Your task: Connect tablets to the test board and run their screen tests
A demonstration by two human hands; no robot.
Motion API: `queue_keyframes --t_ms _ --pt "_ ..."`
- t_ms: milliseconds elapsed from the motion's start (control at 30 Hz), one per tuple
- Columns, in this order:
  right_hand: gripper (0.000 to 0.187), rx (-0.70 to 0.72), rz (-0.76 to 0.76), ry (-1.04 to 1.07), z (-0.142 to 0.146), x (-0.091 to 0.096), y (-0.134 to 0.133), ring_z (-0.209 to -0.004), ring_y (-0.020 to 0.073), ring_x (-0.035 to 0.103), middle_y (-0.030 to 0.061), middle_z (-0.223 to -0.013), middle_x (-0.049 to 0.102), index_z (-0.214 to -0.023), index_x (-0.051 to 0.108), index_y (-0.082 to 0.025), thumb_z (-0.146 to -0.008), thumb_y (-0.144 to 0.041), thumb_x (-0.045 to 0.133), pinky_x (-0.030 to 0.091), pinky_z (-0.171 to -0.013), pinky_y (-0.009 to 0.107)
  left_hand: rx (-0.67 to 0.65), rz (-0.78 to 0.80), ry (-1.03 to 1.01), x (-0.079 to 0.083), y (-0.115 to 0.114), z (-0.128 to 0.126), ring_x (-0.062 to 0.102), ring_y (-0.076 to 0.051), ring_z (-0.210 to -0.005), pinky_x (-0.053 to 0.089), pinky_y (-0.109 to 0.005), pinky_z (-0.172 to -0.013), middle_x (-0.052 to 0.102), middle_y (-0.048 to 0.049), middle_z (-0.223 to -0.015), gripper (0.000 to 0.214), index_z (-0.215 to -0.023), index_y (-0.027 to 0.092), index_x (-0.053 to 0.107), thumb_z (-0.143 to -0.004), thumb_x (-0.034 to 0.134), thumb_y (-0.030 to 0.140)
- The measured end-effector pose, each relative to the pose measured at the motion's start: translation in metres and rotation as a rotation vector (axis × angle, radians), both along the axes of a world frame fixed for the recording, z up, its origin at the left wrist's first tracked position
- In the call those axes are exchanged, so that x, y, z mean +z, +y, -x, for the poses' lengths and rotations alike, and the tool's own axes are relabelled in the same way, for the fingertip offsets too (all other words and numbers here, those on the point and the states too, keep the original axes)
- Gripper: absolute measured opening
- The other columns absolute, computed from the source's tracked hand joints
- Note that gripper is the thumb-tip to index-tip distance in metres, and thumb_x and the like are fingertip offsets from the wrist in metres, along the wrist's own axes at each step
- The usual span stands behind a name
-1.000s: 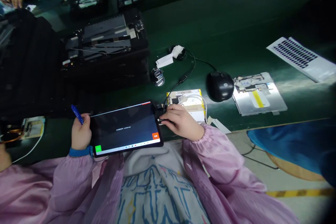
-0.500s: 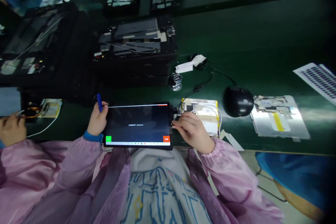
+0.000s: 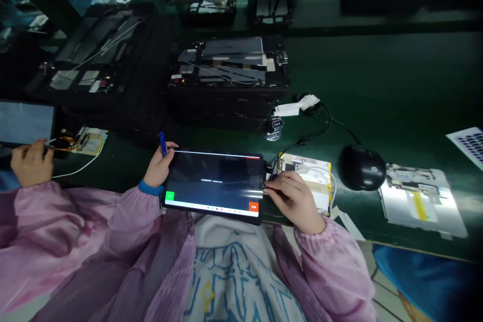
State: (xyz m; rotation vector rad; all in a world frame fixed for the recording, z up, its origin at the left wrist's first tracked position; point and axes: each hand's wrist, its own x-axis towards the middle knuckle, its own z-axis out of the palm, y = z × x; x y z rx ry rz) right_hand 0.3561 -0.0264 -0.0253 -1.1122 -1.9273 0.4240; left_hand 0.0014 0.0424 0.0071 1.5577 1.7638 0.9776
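Note:
A tablet (image 3: 213,186) with a lit screen lies at the table's front edge, showing a green box at lower left and a red one at lower right. My left hand (image 3: 157,167) is closed round its left edge, with a blue pen (image 3: 162,144) upright between thumb and fingers. At the right edge, my right hand (image 3: 294,197) pinches something small that the fingertips hide. Just above those fingertips, a black connector (image 3: 268,166) sits against the tablet's side. Behind my right hand lies a yellow-edged part (image 3: 320,191) with a white cable (image 3: 334,183) looped over it.
Stacks of opened tablet housings (image 3: 230,68) stand behind the tablet. To the right are a black mouse (image 3: 362,168), a silver metal plate (image 3: 422,201) and a printed sheet (image 3: 470,146). At far left, a co-worker's hand (image 3: 33,163) touches another screen (image 3: 26,122).
The camera view has shifted, so the whole bench appears further right and lower. Both hands keep their places at the tablet's edges, and its screen looks the same.

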Motion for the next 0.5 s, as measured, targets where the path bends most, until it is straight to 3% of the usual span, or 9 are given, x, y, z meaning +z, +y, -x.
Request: queue_keyframes --t_ms 500 --pt "0.009 0.066 0.01 -0.028 0.0033 0.0021 0.0005 -0.069 0.0184 0.056 0.0039 -0.074 0.066 -0.094 0.067 -0.022 -0.087 -0.018 0.063 0.049 -0.067 0.037 -0.022 -0.024 -0.163 -0.0033 -0.0016 -0.0001 0.054 -0.023 -0.079 0.045 -0.033 -0.072 0.06 -0.0059 -0.084 0.034 -0.093 0.018 0.067 -0.081 0.053 0.047"
